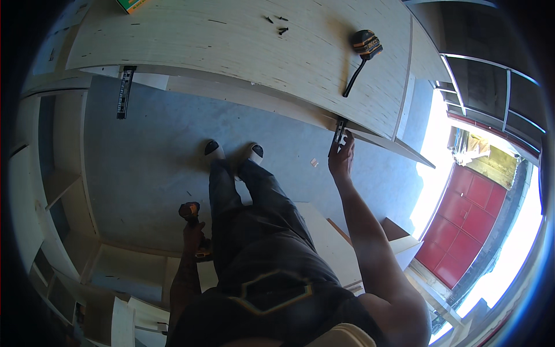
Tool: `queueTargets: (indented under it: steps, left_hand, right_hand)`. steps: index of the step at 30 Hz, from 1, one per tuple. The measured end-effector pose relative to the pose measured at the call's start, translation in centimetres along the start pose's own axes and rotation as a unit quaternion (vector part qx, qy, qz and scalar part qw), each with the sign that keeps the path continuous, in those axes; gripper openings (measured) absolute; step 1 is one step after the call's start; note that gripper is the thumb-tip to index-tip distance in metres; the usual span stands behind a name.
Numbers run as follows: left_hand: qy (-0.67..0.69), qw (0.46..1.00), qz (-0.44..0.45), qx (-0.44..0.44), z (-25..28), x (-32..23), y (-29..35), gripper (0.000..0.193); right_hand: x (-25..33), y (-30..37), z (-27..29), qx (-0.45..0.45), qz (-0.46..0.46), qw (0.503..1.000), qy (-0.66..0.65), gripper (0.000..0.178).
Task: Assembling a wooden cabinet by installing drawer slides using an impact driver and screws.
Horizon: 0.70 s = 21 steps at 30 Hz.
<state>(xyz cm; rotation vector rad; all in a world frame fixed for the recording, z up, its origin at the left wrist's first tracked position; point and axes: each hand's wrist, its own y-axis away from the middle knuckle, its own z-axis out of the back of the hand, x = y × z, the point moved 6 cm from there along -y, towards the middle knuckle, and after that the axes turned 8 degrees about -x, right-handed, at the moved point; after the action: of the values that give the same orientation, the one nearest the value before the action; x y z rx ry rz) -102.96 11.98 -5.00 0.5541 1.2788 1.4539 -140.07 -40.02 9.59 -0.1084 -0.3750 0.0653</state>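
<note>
My left hand (pixel 193 233) hangs low beside my leg, wrapped round the grip of a cordless drill (pixel 189 213) with a black and orange body. At the front edge of the wooden cabinet top, my right hand (pixel 342 155) has its fingers closed on a black drawer slide (pixel 339 129) that juts out from under the panel. A second drawer slide (pixel 124 95) sticks out under the same panel at the far left. On the top lie a black and orange tape measure (pixel 366 44) with a dark strap and several dark screws (pixel 282 30).
The pale wooden top (pixel 231 52) spans the far side. Open cabinet frames (pixel 69 191) stand along the left. Loose boards (pixel 324 243) lie behind my right side. A small paper scrap (pixel 314 162) is on the grey floor (pixel 156 144). A red door (pixel 462 222) shows at the right.
</note>
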Motion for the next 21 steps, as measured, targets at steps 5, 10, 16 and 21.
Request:
queueTargets:
  steps: [5,10,16,21]
  left_hand:
    - [0.039,0.996,0.076,0.016,-1.3,1.7,-0.5,0.037]
    - [0.021,0.996,0.090,0.018,-1.9,2.8,-1.9,0.034]
    - [0.033,0.997,0.072,0.026,-3.1,1.2,-3.6,0.024]
    - [0.046,0.998,0.048,0.016,-3.3,0.0,-5.0,0.027]
  right_hand:
    - [0.4,-1.6,-0.4,0.056,0.046,0.997,0.028,0.076]
    - [-0.6,-1.8,-1.7,0.143,-0.115,0.983,-0.014,0.071]
    - [0.0,-2.1,-0.9,0.142,-0.074,0.987,-0.006,0.065]
    - [0.1,-2.1,-0.6,0.136,-0.037,0.988,0.068,0.061]
